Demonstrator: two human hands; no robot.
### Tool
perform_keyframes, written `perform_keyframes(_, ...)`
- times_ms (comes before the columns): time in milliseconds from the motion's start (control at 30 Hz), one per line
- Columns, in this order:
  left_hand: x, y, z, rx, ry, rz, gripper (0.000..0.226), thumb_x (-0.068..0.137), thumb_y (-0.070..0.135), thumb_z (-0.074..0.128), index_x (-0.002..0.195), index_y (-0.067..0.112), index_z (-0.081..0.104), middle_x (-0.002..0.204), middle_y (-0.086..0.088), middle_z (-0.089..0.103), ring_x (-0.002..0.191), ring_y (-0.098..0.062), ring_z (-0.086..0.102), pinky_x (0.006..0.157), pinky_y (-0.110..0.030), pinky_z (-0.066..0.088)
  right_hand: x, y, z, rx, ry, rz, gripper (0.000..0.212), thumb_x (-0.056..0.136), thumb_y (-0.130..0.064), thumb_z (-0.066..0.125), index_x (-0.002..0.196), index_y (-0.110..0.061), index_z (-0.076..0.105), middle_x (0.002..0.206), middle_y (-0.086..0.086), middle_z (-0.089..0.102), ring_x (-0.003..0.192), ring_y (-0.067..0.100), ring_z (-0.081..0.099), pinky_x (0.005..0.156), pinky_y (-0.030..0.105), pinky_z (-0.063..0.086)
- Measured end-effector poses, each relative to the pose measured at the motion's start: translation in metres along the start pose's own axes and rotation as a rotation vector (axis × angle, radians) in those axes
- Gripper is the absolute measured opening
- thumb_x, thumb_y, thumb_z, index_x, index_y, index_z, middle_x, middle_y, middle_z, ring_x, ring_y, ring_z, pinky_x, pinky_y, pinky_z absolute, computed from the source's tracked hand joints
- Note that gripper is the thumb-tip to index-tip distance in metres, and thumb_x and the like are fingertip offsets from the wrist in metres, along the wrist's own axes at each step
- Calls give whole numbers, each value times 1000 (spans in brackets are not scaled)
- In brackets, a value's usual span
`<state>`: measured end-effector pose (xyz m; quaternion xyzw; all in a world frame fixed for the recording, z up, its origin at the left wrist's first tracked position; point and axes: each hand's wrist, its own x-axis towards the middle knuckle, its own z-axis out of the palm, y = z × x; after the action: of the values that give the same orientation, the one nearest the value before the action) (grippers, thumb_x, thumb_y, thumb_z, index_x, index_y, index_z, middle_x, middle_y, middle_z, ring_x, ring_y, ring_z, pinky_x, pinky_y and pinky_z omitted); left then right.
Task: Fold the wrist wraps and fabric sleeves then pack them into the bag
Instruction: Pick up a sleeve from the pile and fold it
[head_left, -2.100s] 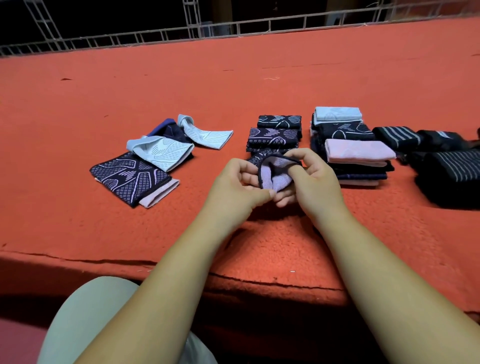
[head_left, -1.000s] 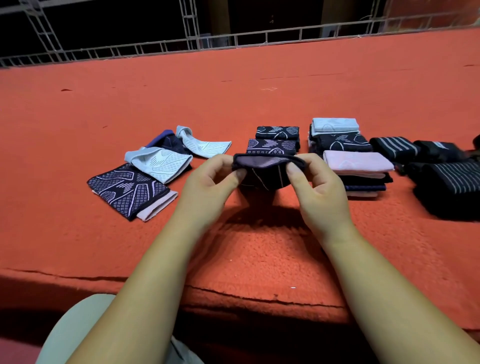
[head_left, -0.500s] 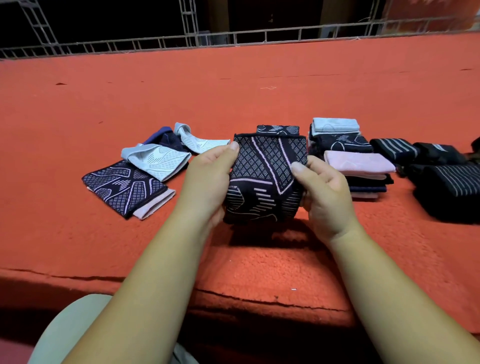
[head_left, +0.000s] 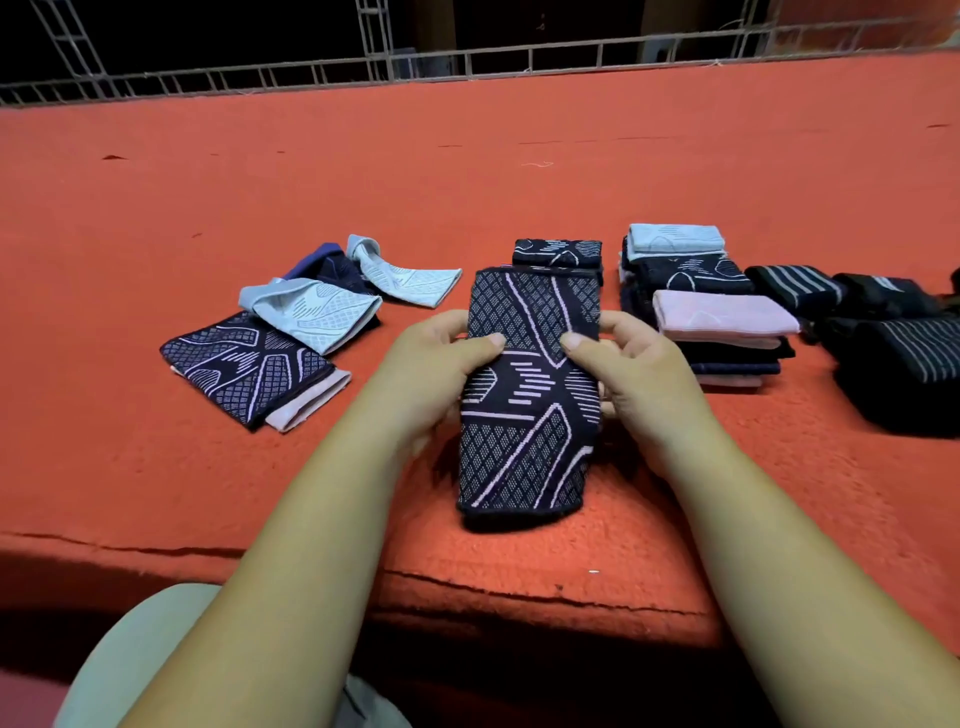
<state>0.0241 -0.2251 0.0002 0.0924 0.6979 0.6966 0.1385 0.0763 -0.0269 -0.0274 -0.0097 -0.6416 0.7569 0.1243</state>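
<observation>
Between both hands, navy sleeve (head_left: 530, 395) flat, pale diamond-line pattern; left hand (head_left: 436, 374), right hand (head_left: 631, 374) fingers pinching sides.

both forearms reach forward; left hand (head_left: 436, 364) and right hand (head_left: 636, 369) pinch the sleeve (head_left: 527, 431) by its sides, thumbs on top.

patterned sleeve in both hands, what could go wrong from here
The left hand and right hand pinch the patterned sleeve only at mid-length, so its ends may flop and fold crooked. Its top edge looks close to the small folded stack behind; laying it down forward could knock that stack askew.
</observation>
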Motion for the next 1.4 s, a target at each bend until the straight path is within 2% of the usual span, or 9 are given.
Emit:
perform_keyframes(133, 8, -15, -5, -57, 5, -37, 19, 106, 12, 59, 119, 16, 72, 104, -11, 76, 76, -16, 74, 56, -31, 62, 3, 6, -4, -135, -25, 18, 18, 104, -8, 65, 121, -11, 69, 59, -3, 62, 44, 10, 49, 43, 25, 42)
perform_keyframes(400, 18, -33, -10, -199, -56, -59, 30, 106, -1, 49, 119, 17, 69, 100, -12, 76, 71, -13, 73, 56, -29, 62, 10, 14, -4, -23, -18, 147, 37, 101, 0, 53, 111, -25, 79, 96, 9, 78, 69, 16, 66, 58, 27, 55)
perform_keyframes(633, 25, -40, -14, -257, -41, -77, 42, 97, -12, 42, 105, 14, 73, 94, -20, 68, 71, -21, 64, 59, -33, 62, 17, 15, -5, 59, 23, 228, 45, 94, 6, 41, 97, -16, 81, 92, 11, 79, 78, 22, 73, 74, 34, 62)
perform_keyframes(733, 23, -38, -13, -300, -54, -56, 41, 94, -13, 35, 104, 9, 68, 98, -23, 71, 77, -29, 72, 64, -39, 65, 16, 10, -3, 89, 28, 233, 32, 91, -2, 52, 97, -14, 81, 89, 7, 77, 72, 20, 70, 71, 30, 60)
perform_keyframes(833, 26, -39, -12, -312, -22, -55, 34, 100, -2, 38, 108, 12, 68, 103, -23, 69, 83, -33, 70, 71, -43, 65, 14, 9, -5, 76, -32, 207, 14, 91, -18, 69, 102, -18, 77, 98, 8, 76, 84, 30, 67, 79, 42, 56)
perform_keyframes(933, 25, -40, -10, -277, -32, -77, 23, 103, 19, 56, 120, 18, 71, 110, -21, 64, 91, -32, 60, 75, -38, 57, 11, 18, -9, -106, -89, 159, 19, 90, -23, 76, 108, -29, 74, 102, 4, 74, 84, 31, 61, 68, 37, 52)
perform_keyframes(1033, 22, -43, -8, -245, -71, -78, 32, 100, 14, 68, 130, 5, 62, 107, -18, 73, 89, -27, 72, 78, -36, 63, 10, 23, -10, -203, -83, 124, 29, 93, -15, 74, 114, -35, 71, 103, 1, 75, 79, 27, 62, 57, 29, 50)
perform_keyframes(1267, 19, -43, -9, -191, -177, -38, 38, 96, -6, 66, 133, -8, 59, 120, -22, 75, 99, -27, 76, 84, -38, 65, 16, 29, -13, -116, -79, 39, 58, 90, -12, 77, 137, -41, 60, 123, 10, 76, 101, 37, 73, 83, 58, 59)
perform_keyframes(1400, 21, -42, -12, -189, -144, 20, 41, 95, -2, 69, 135, -6, 61, 129, -28, 70, 113, -38, 70, 103, -52, 58, 16, 27, -11, -85, -171, 162, 47, 91, -26, 81, 133, -17, 63, 108, 16, 78, 81, 29, 64, 64, 35, 49)
